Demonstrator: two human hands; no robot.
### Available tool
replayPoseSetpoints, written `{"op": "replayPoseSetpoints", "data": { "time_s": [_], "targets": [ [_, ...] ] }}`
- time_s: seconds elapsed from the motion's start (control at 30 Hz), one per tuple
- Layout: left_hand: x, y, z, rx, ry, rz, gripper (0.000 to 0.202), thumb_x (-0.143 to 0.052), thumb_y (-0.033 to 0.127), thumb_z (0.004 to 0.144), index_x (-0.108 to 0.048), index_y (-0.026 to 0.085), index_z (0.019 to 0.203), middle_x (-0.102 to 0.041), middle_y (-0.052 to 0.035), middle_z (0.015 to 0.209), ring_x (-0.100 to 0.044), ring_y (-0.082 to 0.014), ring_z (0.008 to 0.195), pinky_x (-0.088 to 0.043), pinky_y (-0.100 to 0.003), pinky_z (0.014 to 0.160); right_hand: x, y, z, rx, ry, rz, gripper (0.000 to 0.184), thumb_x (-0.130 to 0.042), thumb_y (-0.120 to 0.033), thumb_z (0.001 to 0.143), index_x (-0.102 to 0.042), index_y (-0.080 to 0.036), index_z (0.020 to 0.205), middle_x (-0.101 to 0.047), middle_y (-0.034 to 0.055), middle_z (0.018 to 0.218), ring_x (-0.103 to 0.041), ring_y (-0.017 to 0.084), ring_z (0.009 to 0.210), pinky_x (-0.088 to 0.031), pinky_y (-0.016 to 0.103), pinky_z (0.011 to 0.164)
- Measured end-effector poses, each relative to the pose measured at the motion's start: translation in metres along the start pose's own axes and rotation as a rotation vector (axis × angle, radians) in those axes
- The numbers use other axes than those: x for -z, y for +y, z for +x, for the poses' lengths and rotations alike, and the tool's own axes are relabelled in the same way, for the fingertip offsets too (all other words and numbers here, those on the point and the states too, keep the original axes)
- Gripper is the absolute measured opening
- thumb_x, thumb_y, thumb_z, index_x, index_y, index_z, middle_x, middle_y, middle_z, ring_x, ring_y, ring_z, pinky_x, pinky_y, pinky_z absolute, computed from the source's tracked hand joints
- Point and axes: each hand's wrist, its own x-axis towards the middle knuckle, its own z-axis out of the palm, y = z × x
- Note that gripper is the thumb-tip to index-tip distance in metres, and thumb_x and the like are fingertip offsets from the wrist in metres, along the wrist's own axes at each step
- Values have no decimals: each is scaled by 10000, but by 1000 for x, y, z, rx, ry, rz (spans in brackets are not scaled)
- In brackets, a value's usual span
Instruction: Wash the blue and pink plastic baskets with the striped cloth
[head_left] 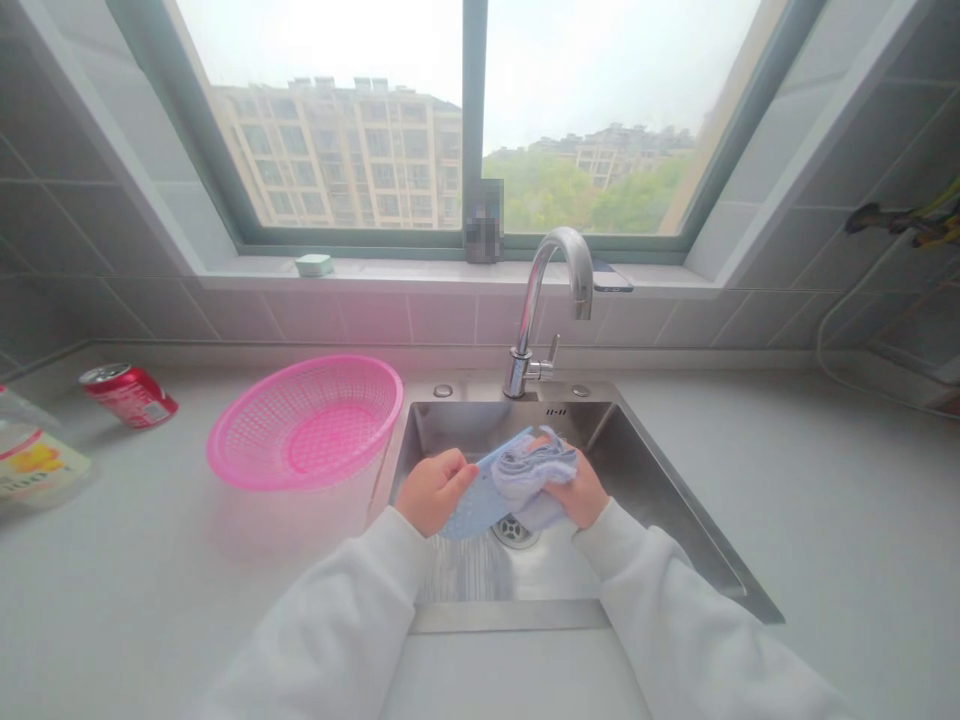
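Observation:
Over the steel sink (645, 480) both my hands hold things. My left hand (431, 490) grips the edge of a flat light-blue perforated mat (472, 505), fingers closed on it. My right hand (577, 492) is closed around a bunched light-blue cloth (536, 465) that lies on the mat. Both sit just above the drain (516, 532). The chrome faucet (551, 290) arches over the sink behind them, with no water running that I can see.
A pink plastic colander (307, 420) stands on the counter left of the sink. Further left lie a red soda can (129, 393) on its side and a plastic bottle (34, 460). On the window sill rest a green soap bar (313, 264) and a phone (611, 280).

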Motion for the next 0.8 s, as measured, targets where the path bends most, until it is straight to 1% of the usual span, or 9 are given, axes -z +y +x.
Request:
{"op": "replayPoseSetpoints", "data": {
  "time_s": [0.13, 0.23, 0.37, 0.43, 0.5, 0.57, 0.67, 0.73, 0.8],
  "targets": [
    [8, 1, -3, -3, 16, -49, 439, -486, 596, 890, -463, 228, 651, -466, 36, 590, -459, -156, 606, -323, -280, 588, 30, 17, 12, -79, 195, 19, 315, -891, -390, 598, -733, -263, 840, -805, 39, 893, -750, 289, 909, -604, 437, 929],
    [14, 1, -6, -8, 18, -98, 502, -462, 669, 882, -436, 233, 635, -417, 41, 574, -439, -150, 579, -326, -277, 569, 48, 26, 17, -140, 310, 16, 275, -857, -378, 611, -721, -282, 830, -795, 32, 885, -750, 289, 903, -600, 444, 939],
    [16, 2, -8, -24, -1, -145, 580, -485, 743, 860, -422, 226, 604, -407, 41, 558, -417, -134, 564, -323, -268, 560, 57, 25, 17, -154, 335, 15, 247, -815, -431, 646, -696, -308, 824, -787, 41, 880, -734, 303, 908, -614, 456, 882],
    [15, 2, -8, -28, -17, -166, 615, -510, 776, 837, -430, 220, 588, -421, 37, 555, -413, -128, 565, -328, -261, 556, 58, 23, 16, -130, 323, -4, 249, -808, -459, 659, -695, -312, 825, -790, 57, 901, -725, 317, 940, -610, 469, 894],
    [14, 2, -7, -23, -42, -188, 620, -525, 783, 832, -478, 210, 600, -453, 31, 563, -432, -128, 562, -348, -255, 550, 58, 22, 16, -99, 328, -22, 259, -799, -492, 671, -693, -308, 819, -789, 74, 912, -723, 330, 955, -602, 484, 917],
    [13, 2, -8, -16, -79, -212, 596, -527, 753, 857, -591, 189, 675, -537, 9, 604, -487, -139, 575, -386, -258, 557, 58, 22, 16, -92, 341, -26, 272, -794, -508, 673, -688, -303, 816, -788, 88, 912, -723, 340, 954, -601, 496, 917],
    [12, 4, -9, -39, -191, -285, 520, -537, 642, 911, -738, 162, 914, -709, -50, 776, -621, -183, 695, -488, -291, 658, 59, 21, 17, -101, 336, -34, 276, -817, -471, 632, -694, -302, 812, -792, 84, 884, -725, 347, 921, -613, 501, 882],
    [9, 6, -10, -44, -262, -346, 444, -569, 550, 911, -746, 163, 1036, -763, -77, 896, -676, -212, 802, -527, -317, 747, 59, 19, 17, -83, 313, -56, 248, -827, -426, 627, -710, -299, 804, -796, 72, 872, -728, 335, 911, -613, 480, 891],
    [4, 7, -9, -5, -279, -357, 380, -565, 469, 898, -719, 168, 1073, -772, -79, 936, -695, -217, 837, -538, -321, 772, 55, 16, 15, -57, 275, -80, 203, -821, -375, 650, -730, -294, 812, -804, 59, 888, -732, 312, 934, -600, 443, 938]
  ]
}}
